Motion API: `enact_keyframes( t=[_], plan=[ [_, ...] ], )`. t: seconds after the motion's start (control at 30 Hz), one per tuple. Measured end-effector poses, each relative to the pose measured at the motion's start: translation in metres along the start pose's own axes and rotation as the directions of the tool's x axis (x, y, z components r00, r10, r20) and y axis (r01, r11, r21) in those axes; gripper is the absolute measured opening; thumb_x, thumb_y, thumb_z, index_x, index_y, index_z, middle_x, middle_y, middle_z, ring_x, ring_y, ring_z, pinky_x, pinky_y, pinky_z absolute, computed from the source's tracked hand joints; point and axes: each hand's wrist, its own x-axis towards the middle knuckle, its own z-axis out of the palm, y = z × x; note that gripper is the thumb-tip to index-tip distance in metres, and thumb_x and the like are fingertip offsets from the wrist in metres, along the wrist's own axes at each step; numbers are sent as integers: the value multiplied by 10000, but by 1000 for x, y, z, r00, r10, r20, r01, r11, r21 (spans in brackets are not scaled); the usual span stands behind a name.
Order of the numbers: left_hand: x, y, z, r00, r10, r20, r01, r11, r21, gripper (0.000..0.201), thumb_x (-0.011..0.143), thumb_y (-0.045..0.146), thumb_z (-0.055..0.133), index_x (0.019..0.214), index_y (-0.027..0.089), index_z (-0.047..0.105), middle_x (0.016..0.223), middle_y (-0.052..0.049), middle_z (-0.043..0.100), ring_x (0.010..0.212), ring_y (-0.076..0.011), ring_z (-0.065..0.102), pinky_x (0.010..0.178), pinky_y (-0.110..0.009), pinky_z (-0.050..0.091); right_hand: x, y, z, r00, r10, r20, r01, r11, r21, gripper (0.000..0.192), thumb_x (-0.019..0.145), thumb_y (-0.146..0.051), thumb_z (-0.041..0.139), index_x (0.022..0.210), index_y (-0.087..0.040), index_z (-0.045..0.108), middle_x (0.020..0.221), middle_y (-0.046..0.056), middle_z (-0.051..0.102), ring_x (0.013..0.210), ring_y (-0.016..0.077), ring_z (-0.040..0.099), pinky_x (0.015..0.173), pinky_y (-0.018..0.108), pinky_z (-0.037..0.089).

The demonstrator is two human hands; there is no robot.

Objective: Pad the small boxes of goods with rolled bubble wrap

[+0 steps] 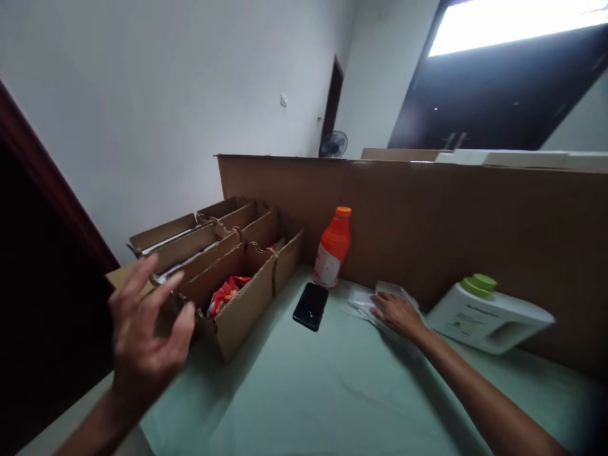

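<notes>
Head camera: the largest thing I see is the pale wall (166, 95), then the table (308, 392) under its pale green cover. A long cardboard panel (441, 215) stands along the far side. On my left sits the divided cardboard box (249, 313), its compartments facing up. Against the panel's right part I have the white jug (479, 320), and nearer the middle the orange bottle (337, 237), upright.

My left hand (149, 329) is slightly blurred, released, fingers spread, by the box's near corner; contact there I can't judge. My right hand (396, 313) lies palm down on the clear plastic packaging (360, 297), between bottle and jug; whether its fingers grasp it I can't tell. Smaller are the black phone (311, 306), just before the bottle, and the red packet (228, 293), in the box's nearest compartment.
</notes>
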Motion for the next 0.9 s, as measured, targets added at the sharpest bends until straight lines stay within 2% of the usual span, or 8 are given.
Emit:
enact_keyframes(
  t=[0.13, 0.2, 0.33, 0.47, 0.53, 0.63, 0.8, 0.9],
  plan=[
    [122, -17, 68, 960, -38, 279, 24, 998, 52, 349, 934, 152, 484, 1243, 174, 644, 1339, -88, 634, 1312, -244, 521, 1179, -434, 370, 4, -4, 20, 997, 7, -76, -11, 999, -43, 309, 925, -326, 501, 1111, -205, 716, 1192, 140, 705, 1073, 306, 634, 864, 430, 466],
    [166, -26, 119, 817, -146, 558, 89, 988, 129, 380, 947, 111, 442, 1269, 179, 634, 1376, -73, 612, 1317, -228, 514, 1138, -382, 400, 1, -9, 32, 993, 22, -114, -29, 998, -56, 351, 954, -330, 441, 1147, -194, 701, 1204, 143, 702, 1126, 309, 615, 886, 434, 467],
    [202, -47, 210, 545, -240, 803, 135, 971, 199, 290, 947, 303, 623, 1205, 172, 639, 1245, -81, 650, 1089, -245, 645, 916, -415, 556, -11, -14, 61, 976, 71, -205, -87, 994, -68, 456, 986, -320, 350, 1288, -130, 635, 1370, 166, 625, 1302, 317, 518, 1011, 461, 425],
    [200, -70, 264, 257, -265, 929, 118, 963, 242, 370, 947, 374, 632, 1256, 174, 595, 1270, -91, 619, 1070, -242, 644, 889, -443, 571, -15, -9, 82, 945, 71, -318, -84, 996, -28, 488, 994, -365, 331, 1299, -131, 631, 1374, 149, 631, 1315, 315, 511, 1047, 483, 401],
    [196, -80, 282, 170, -267, 949, 95, 963, 254, 371, 948, 369, 632, 1262, 175, 589, 1268, -94, 620, 1071, -238, 645, 891, -446, 570, -16, -7, 86, 940, 74, -334, -79, 997, 0, 499, 995, -386, 325, 1304, -137, 629, 1381, 151, 626, 1315, 318, 508, 1040, 492, 402],
    [193, -89, 301, 154, -253, 955, 47, 967, 249, 370, 945, 375, 634, 1254, 174, 597, 1268, -88, 620, 1079, -248, 643, 896, -446, 568, -16, -8, 85, 942, 92, -323, -85, 996, 36, 505, 989, -390, 327, 1321, -141, 616, 1394, 152, 615, 1328, 320, 495, 1045, 496, 397],
    [194, -86, 313, 297, -150, 943, -16, 987, 162, 378, 948, 369, 630, 1273, 183, 584, 1297, -96, 605, 1105, -250, 632, 918, -461, 559, -18, -15, 75, 944, 97, -317, -94, 995, 25, 485, 988, -362, 330, 1309, -151, 627, 1391, 147, 621, 1329, 320, 504, 1043, 482, 402],
    [192, -77, 315, 294, -77, 953, -22, 996, 88, 381, 944, 368, 636, 1270, 178, 590, 1297, -92, 607, 1102, -255, 633, 912, -458, 562, -19, -18, 70, 941, 88, -326, -92, 996, 3, 499, 999, -371, 324, 1302, -121, 632, 1375, 159, 632, 1314, 323, 517, 1038, 477, 412]
  ],
)
